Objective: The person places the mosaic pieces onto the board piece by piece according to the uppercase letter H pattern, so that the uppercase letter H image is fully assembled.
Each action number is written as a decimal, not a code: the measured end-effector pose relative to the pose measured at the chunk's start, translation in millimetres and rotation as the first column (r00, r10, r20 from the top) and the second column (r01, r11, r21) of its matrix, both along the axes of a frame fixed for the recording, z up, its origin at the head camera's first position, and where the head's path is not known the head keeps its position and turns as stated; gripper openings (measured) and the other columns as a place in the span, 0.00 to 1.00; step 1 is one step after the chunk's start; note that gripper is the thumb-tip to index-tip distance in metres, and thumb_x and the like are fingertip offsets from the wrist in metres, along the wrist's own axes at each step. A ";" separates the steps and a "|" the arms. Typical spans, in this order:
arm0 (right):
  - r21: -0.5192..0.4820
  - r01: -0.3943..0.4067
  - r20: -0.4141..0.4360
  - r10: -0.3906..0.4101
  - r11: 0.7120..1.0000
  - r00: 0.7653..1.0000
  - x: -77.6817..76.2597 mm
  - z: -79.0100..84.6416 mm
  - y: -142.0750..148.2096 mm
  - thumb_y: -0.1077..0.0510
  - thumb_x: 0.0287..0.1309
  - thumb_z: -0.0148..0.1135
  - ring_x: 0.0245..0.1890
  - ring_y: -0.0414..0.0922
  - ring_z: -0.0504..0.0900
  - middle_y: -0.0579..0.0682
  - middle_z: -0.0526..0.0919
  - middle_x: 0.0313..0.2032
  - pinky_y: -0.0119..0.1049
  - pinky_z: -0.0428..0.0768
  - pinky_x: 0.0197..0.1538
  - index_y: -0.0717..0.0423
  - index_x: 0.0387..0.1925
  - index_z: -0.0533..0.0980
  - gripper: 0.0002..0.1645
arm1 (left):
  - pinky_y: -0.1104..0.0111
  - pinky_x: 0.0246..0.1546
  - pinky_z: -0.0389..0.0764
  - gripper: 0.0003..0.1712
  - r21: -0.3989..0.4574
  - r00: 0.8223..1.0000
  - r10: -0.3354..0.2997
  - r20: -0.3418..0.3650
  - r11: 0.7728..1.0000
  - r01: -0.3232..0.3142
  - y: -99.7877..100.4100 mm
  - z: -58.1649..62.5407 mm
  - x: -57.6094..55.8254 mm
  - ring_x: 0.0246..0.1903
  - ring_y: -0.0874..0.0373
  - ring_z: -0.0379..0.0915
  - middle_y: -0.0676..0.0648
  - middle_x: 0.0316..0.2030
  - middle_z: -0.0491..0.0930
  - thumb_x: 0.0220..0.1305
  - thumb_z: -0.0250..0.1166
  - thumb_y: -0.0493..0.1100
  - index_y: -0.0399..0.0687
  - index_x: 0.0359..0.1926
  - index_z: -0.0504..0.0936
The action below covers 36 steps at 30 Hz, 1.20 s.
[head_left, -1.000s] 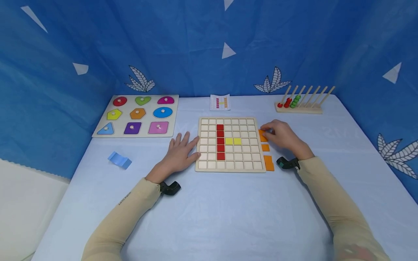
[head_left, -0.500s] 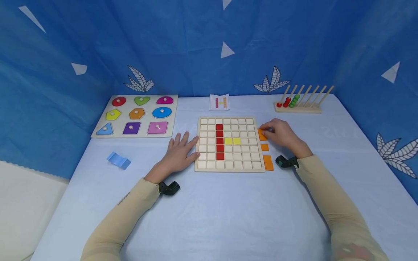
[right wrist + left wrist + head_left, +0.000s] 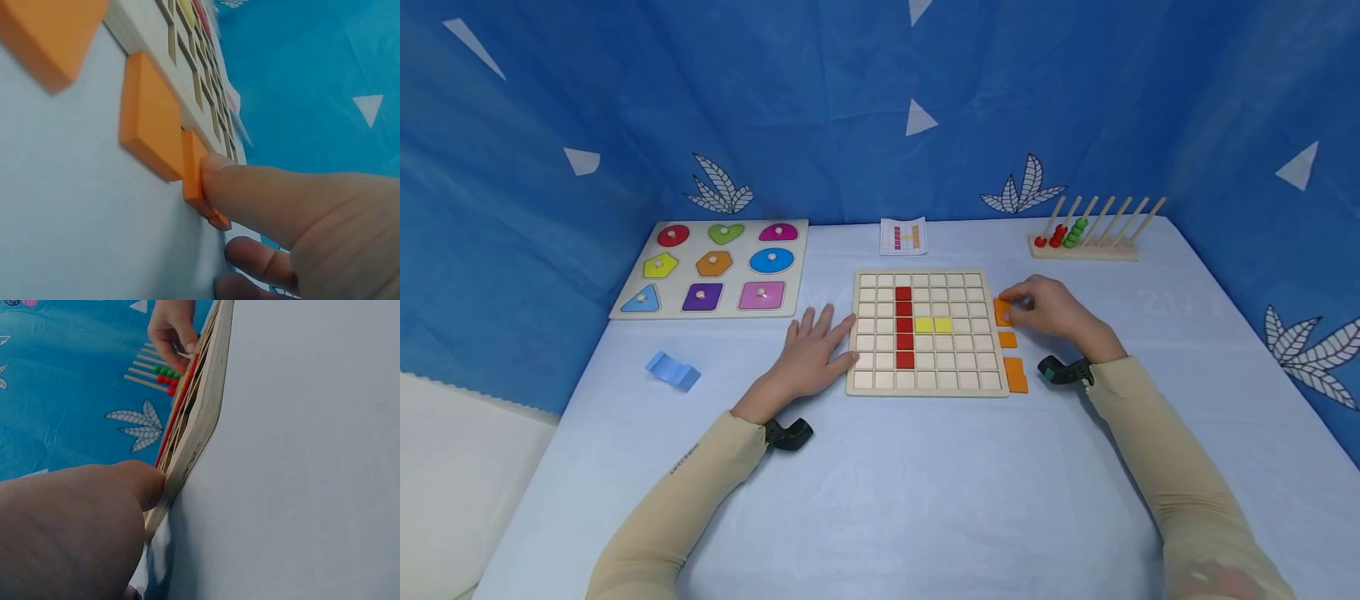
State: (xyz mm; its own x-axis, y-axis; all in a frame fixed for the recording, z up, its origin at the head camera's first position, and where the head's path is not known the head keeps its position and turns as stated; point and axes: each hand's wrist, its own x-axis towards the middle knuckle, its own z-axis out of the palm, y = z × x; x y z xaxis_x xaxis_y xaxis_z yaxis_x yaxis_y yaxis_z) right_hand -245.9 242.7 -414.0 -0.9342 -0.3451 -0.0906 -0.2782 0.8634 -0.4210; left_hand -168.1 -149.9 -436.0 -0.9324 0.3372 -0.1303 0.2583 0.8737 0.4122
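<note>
Pinching a flat orange square tile [image 3: 1002, 316] beside the right edge of a pale wooden grid board [image 3: 947, 380], the right hand [image 3: 1048, 308] is narrowly closed; the left hand [image 3: 808, 358], fingers spread wide, touches the opposite edge.

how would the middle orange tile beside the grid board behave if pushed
Probably stiff: the middle orange tile has straight edges and visible thickness. Likely to slide rather than roll or tip, since it lies flat on the table.
</note>
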 end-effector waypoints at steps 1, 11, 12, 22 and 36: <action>0.001 -0.001 0.005 0.001 1.000 1.000 0.1 -0.1 0.1 0.59 0.62 0.69 0.40 0.54 0.74 0.64 0.81 0.48 0.46 0.76 0.46 0.65 0.57 0.81 0.23 | 0.33 0.75 0.36 0.40 0.002 1.000 0.001 -0.001 1.000 -0.001 -0.1 0.1 0.3 0.80 0.29 0.29 0.34 0.81 0.43 0.73 0.54 0.58 0.51 0.80 0.56; -0.060 0.007 -0.057 -0.010 0.998 0.998 -0.7 -6.0 2.6 0.61 0.68 0.64 0.39 0.53 0.74 0.62 0.84 0.44 0.41 0.73 0.43 0.64 0.53 0.84 0.16 | 0.33 0.75 0.36 0.40 0.009 1.000 0.000 0.004 1.000 0.000 -0.4 0.3 0.7 0.80 0.29 0.29 0.34 0.81 0.43 0.73 0.54 0.58 0.51 0.80 0.56; -0.055 0.005 -0.064 -0.009 0.999 0.998 -0.8 -6.2 2.8 0.61 0.67 0.64 0.39 0.52 0.74 0.62 0.84 0.44 0.40 0.73 0.43 0.63 0.53 0.84 0.16 | 0.33 0.75 0.36 0.40 0.011 1.000 -0.001 0.005 1.000 0.001 -0.4 0.5 0.8 0.80 0.29 0.29 0.34 0.81 0.43 0.73 0.54 0.58 0.51 0.80 0.56; -0.029 -0.007 -0.059 0.005 1.000 0.998 -0.4 -4.1 5.9 0.61 0.65 0.66 0.36 0.51 0.73 0.62 0.83 0.42 0.38 0.72 0.38 0.64 0.53 0.84 0.17 | 0.33 0.75 0.36 0.41 0.005 1.000 -0.003 0.001 1.000 0.003 -0.6 0.5 0.0 0.80 0.29 0.29 0.34 0.81 0.43 0.73 0.54 0.58 0.51 0.80 0.56; 0.015 -0.008 -0.092 0.009 1.000 0.996 0.6 -4.2 3.5 0.61 0.68 0.62 0.36 0.53 0.74 0.63 0.83 0.43 0.42 0.73 0.40 0.65 0.54 0.83 0.17 | 0.33 0.75 0.35 0.41 0.005 1.000 -0.002 0.009 1.000 0.002 -0.8 0.1 -0.5 0.80 0.29 0.28 0.34 0.81 0.42 0.73 0.54 0.58 0.52 0.80 0.56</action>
